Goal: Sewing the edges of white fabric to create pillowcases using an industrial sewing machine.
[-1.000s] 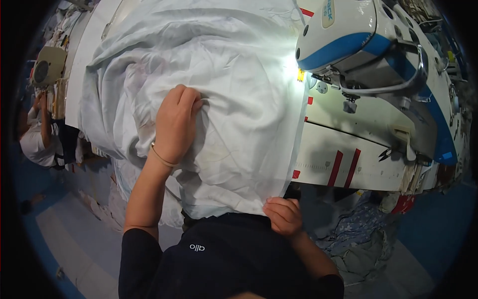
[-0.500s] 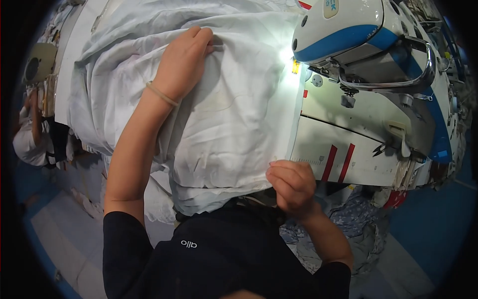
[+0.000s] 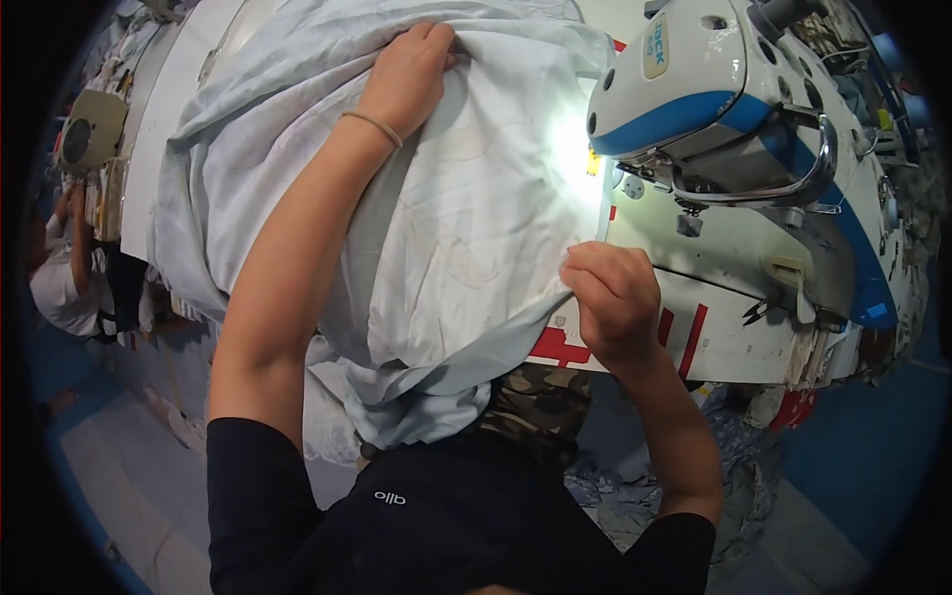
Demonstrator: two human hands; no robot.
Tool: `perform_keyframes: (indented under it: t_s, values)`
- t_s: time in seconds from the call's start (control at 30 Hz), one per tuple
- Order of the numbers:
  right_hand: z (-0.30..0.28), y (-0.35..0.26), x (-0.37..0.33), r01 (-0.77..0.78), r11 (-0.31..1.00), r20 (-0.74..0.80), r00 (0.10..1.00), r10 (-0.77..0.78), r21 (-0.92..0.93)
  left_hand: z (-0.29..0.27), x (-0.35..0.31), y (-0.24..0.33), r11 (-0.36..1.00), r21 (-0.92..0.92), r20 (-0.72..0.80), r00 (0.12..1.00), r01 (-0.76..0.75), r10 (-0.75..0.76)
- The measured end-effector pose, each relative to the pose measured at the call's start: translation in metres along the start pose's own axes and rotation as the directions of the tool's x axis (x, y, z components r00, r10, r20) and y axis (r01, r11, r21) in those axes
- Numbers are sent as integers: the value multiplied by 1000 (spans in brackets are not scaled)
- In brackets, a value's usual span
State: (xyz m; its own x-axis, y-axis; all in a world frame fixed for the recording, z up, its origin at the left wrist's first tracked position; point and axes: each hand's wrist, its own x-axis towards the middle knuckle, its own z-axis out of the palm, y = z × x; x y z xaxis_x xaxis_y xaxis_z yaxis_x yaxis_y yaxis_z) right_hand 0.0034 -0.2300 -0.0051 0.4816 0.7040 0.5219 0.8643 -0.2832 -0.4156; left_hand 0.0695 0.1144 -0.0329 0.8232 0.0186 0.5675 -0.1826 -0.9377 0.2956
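A large white fabric sheet (image 3: 476, 228) lies in folds over the sewing table, its right edge running up under the head of a white and blue sewing machine (image 3: 684, 89). Toward the far side, my left hand (image 3: 412, 74) is closed with a fold of the fabric pinched between its fingers. My right hand (image 3: 615, 293) grips the fabric's right edge in a pinch, below the lit needle area. From there the near hem slants down and left toward my lap. The machine's lamp glares over the needle, so stitching there cannot be made out.
Red stripes mark the white tabletop (image 3: 734, 337) right of my right hand. A bundle of grey patterned cloth (image 3: 734, 466) sits below the table's near edge. At the far left, another person (image 3: 74, 268) in a white top is at work beside a beige box-like device (image 3: 92, 129).
Both hands have moved away from me, the right one sliding up nearer the needle with the fabric edge. The near hem has lifted and now slants, uncovering more red marking on the table.
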Motion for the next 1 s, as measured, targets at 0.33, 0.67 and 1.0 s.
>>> perform_keyframes:
  t_s: [0.33, 0.67, 1.0]
  values:
    - [18, -6, 12, -118, 991, -107, 988, 111, -65, -12, -19, -50, 997, -44, 7, 998, 59, -59]
    - [79, -166, -119, -865, -175, 820, 354, 450, 470, -224, -197, 22, 956, 207, 516, 807, 209, -288]
    - [68, -239, 22, -473, -636, 680, 724, 112, 609, -283, -62, -80, 867, 489, -46, 995, 97, -85]
